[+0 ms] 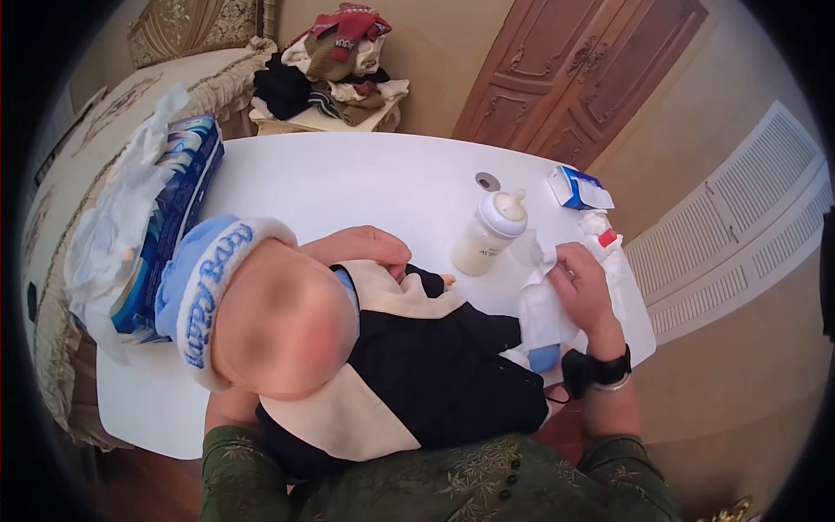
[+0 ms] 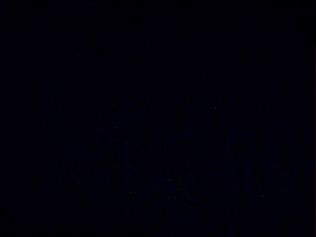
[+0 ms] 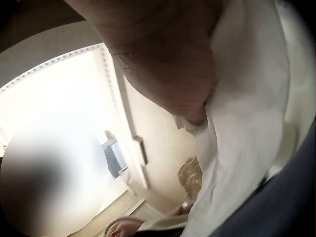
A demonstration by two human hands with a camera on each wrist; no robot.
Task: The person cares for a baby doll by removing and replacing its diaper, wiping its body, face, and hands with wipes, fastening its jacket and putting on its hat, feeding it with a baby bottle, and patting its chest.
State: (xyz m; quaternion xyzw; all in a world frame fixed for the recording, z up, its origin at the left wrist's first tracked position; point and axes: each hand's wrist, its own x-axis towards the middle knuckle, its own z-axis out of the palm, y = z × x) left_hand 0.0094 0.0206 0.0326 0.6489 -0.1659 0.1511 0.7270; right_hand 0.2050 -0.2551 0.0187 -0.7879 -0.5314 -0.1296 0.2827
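A baby in a blue and white knit hat [image 1: 190, 287] and a dark outfit with cream panels [image 1: 452, 374] lies across the person's lap. The baby's head is cradled on the left forearm. My left hand [image 1: 357, 246] comes round behind the baby's shoulder, its fingers curled at the sleeve. My right hand [image 1: 581, 283] pinches a white tissue [image 1: 546, 311] by the baby's legs. In the right wrist view, the white tissue [image 3: 247, 94] hangs from the hand [image 3: 168, 64]. The left wrist view is black.
A milk-filled baby bottle [image 1: 489, 233] stands on the white table [image 1: 348, 174], near a small grey-centred disc [image 1: 487, 182]. A blue and white packet [image 1: 580, 188] sits behind. At left lies a blue pack [image 1: 187, 187] with white cloths. Clothes [image 1: 335, 65] are piled behind the table.
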